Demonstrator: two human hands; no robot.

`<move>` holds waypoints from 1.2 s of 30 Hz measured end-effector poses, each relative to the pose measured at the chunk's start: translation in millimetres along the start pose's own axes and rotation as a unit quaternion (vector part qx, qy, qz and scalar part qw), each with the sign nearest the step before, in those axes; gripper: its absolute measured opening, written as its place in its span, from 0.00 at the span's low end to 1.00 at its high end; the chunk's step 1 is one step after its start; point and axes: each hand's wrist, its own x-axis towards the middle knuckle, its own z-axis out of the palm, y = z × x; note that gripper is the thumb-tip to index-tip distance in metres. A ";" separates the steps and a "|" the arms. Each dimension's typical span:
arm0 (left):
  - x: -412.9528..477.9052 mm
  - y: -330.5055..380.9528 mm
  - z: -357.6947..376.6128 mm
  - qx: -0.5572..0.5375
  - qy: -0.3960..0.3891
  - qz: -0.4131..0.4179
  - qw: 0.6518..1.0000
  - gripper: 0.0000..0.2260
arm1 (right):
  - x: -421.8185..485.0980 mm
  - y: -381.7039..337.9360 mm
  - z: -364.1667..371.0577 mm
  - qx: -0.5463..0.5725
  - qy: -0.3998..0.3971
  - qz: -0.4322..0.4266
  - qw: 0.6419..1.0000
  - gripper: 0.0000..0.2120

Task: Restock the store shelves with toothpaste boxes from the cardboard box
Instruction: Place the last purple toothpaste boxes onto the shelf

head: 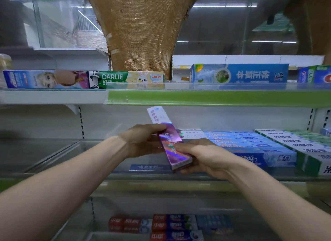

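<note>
Both of my hands hold a shiny purple toothpaste box over the front of the middle shelf. My left hand grips its far end, and my right hand grips its near end from the right. A white and blue box sticks up just behind the purple one; I cannot tell whether a hand holds it. The cardboard box is out of view.
Blue toothpaste boxes and green-white ones fill the middle shelf's right side; its left side is bare. The upper shelf carries more boxes, including a Darlie one. Red and blue boxes lie on the lower shelf.
</note>
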 end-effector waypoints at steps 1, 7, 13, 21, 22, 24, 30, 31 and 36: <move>-1.8 -1.6 6.6 0.012 -0.001 -0.005 1.000 0.05 | 2.0 2.5 4.5 0.030 -0.001 -0.001 1.000 0.06; -1.6 14.6 7.4 0.158 0.031 0.009 0.987 0.04 | 0.8 -3.4 -0.6 -0.147 0.035 -0.031 0.988 0.09; 0.9 18.0 1.9 0.485 0.055 0.106 0.866 0.13 | 11.0 -26.2 -32.0 -0.351 0.221 -0.184 0.891 0.08; 7.0 9.5 14.7 0.599 -0.002 0.163 0.784 0.22 | 25.1 -14.8 -39.6 -0.609 0.126 -0.106 0.776 0.24; 9.0 8.5 15.0 0.596 -0.003 0.163 0.786 0.22 | 25.2 -12.4 -40.3 -0.605 0.121 -0.099 0.780 0.24; 12.2 7.2 13.1 0.598 -0.003 0.165 0.785 0.23 | 25.4 -8.6 -43.2 -0.583 0.116 -0.095 0.799 0.23; 19.7 2.0 -14.7 0.554 -0.008 0.128 0.823 0.22 | 30.0 1.0 -56.5 -0.565 0.111 -0.084 0.813 0.22; 20.2 1.2 -17.6 0.544 -0.007 0.128 0.829 0.21 | 31.4 2.5 -57.5 -0.558 0.109 -0.085 0.818 0.22; 26.9 -0.2 -17.8 0.551 0.022 0.149 0.821 0.19 | 45.1 3.6 -59.5 -0.568 0.115 -0.098 0.809 0.22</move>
